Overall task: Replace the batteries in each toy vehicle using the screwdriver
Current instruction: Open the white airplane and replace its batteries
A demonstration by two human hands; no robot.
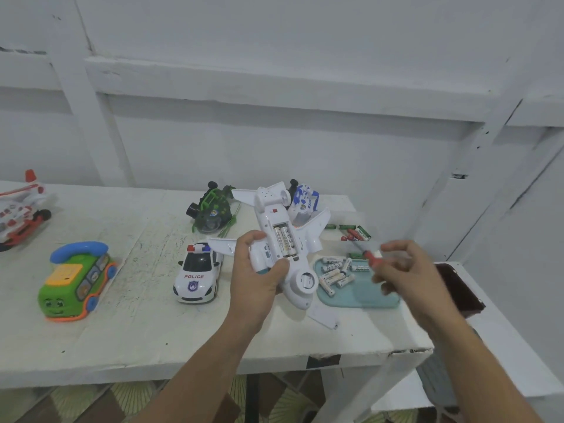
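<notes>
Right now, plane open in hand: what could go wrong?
1. The plane has its compartment uncovered and only the left hand holds it; a tilt could spill its cells.
2. The screwdriver in the right hand is blurred near the tray; it could knock it.
3. Loose batteries lie behind the tray: mix-up risk.

The screwdriver (370,257) and the right hand (406,270) are blurred.
</notes>
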